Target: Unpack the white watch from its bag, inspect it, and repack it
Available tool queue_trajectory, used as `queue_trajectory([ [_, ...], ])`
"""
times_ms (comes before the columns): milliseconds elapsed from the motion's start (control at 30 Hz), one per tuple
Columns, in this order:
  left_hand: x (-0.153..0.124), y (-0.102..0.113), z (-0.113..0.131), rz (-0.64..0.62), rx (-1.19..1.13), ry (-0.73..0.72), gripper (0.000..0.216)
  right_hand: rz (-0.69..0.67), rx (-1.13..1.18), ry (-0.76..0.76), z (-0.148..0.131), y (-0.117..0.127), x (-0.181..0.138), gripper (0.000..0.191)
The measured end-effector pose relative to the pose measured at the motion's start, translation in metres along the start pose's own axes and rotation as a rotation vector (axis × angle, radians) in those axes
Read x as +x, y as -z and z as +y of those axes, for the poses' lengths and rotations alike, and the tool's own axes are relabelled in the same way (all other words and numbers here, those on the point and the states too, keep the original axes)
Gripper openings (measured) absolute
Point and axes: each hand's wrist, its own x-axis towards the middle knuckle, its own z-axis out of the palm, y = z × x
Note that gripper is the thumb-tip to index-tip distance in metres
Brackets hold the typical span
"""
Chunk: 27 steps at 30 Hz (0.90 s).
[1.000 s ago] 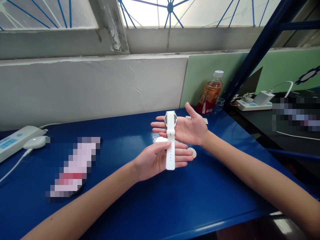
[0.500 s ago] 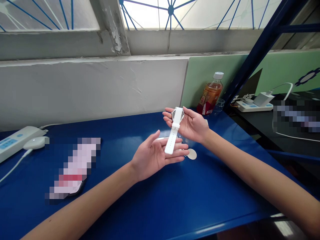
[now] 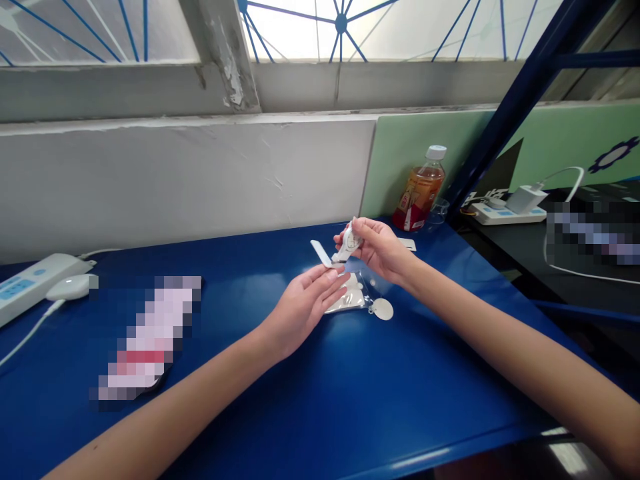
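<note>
Daylight pours through frosted white window panes with blue lines point(image 3: 295, 40), nearly washed out. The glossy blue tabletop point(image 3: 240, 400) carries a soft sheen mid-surface, darkening toward its front. The crinkled clear plastic bag point(image 3: 345, 303) glints. The small white wristwatch point(image 3: 353, 240) looks soft in detail. Square pixels mask the pinkish oblong point(image 3: 150, 327); wide-angle stretching marks the corners.
</note>
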Motion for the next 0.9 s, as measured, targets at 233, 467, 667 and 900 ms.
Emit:
queue_trajectory([
  [233,0.0,-0.004,0.0,0.01,0.151,-0.019,0.032,0.02,-0.12,0.113,0.005,-0.008,-0.003,0.029],
  [467,-0.004,-0.006,-0.001,-0.039,0.212,0.002,0.027,-0.046,-0.125,-0.028,0.004,-0.014,-0.007,0.029],
  [667,-0.007,-0.008,-0.005,-0.06,0.223,0.127,0.034,-0.302,0.18,-0.229,-0.015,-0.018,-0.009,0.059],
  [900,-0.006,-0.01,-0.004,-0.048,0.219,0.16,0.032,-0.386,0.214,-0.268,-0.028,-0.016,-0.014,0.075],
])
